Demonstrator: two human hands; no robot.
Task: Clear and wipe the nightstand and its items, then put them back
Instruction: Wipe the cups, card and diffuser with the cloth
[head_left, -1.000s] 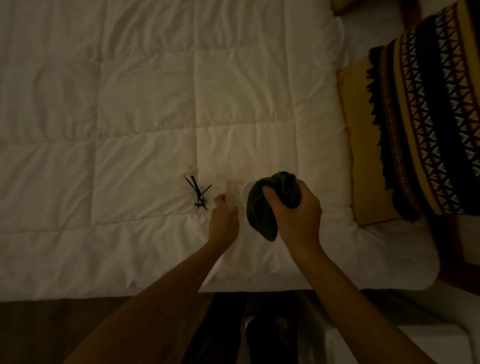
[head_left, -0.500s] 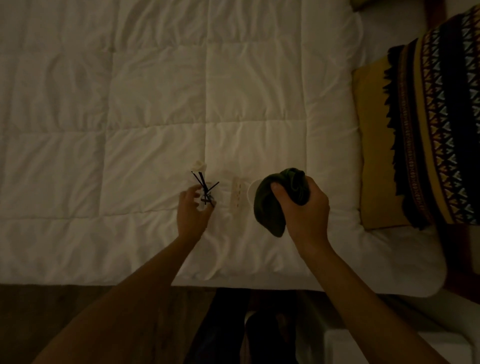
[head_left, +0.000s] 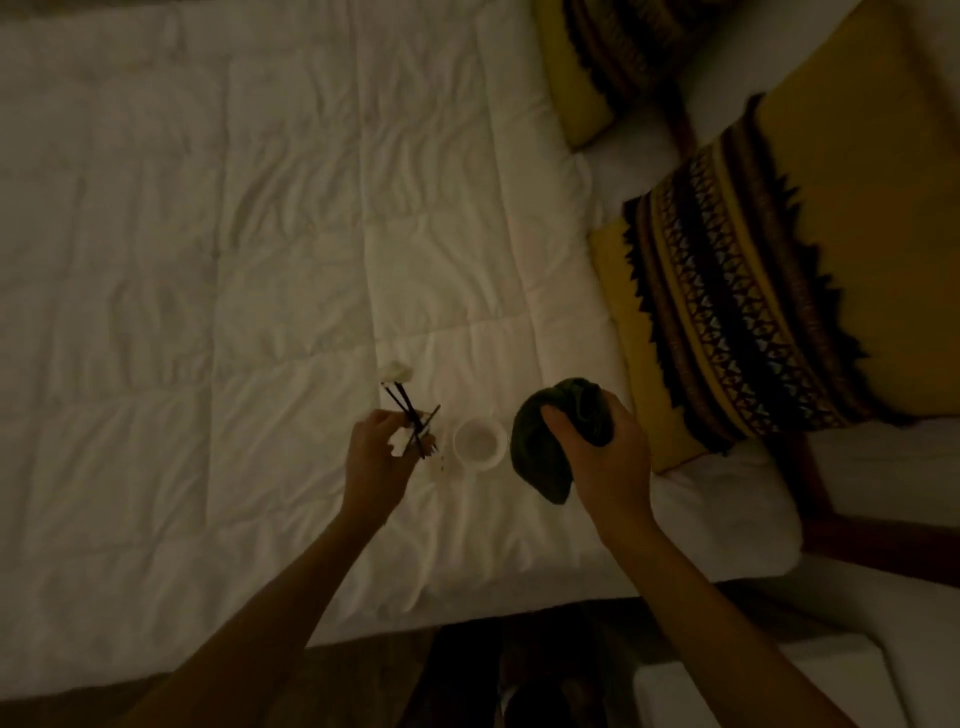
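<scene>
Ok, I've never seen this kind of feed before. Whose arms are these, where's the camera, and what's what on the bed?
The camera sits on a person's head, looking down at their two bare arms. The white bedspread fills most of the view, with patterned pillows on the right. The left hand holds a small reed diffuser with dark sticks. A white cup stands on the bedspread beside it. The right hand grips a dark cloth.

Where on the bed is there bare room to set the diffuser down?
Free: comforter left of the left hand, and beyond the reed diffuser. Crowded: between white cup, cloth in the right hand, and patterned pillow.
</scene>
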